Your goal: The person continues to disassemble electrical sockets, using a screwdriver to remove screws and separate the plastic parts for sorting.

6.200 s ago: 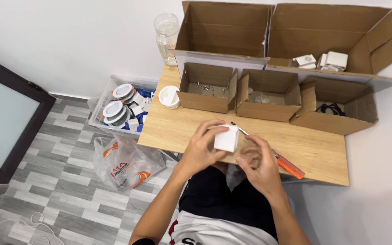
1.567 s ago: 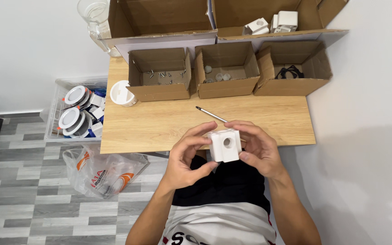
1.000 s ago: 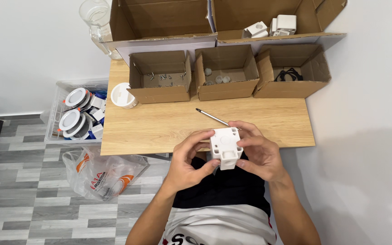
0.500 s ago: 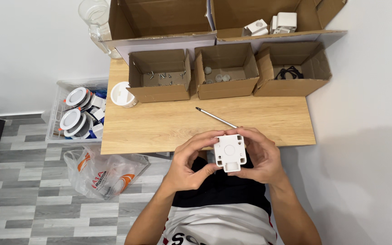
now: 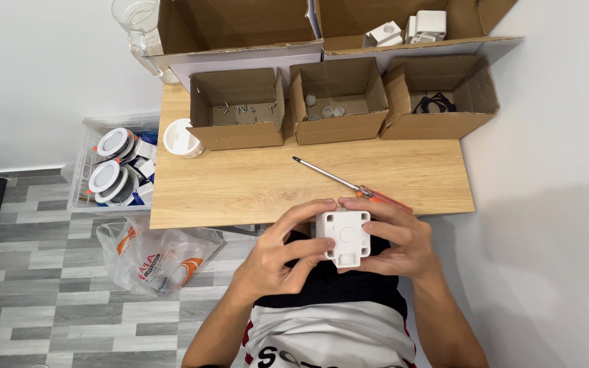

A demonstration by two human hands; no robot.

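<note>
I hold a small white square plastic box in front of my chest, just past the near edge of the wooden table. Its flat face with a round hole in the middle points up at me. My left hand grips its left side, the thumb pressed along the bottom edge. My right hand wraps its right side with fingers over the top. A screwdriver with an orange handle lies on the table just beyond my hands.
Three small open cardboard boxes stand in a row at the back of the table, two larger ones behind. A white round lamp sits at the left. A clear crate of lamps and a plastic bag lie on the floor.
Both hands have turned the white box and drawn it slightly down towards my body; its flat face now points up. The screwdriver stays put.
</note>
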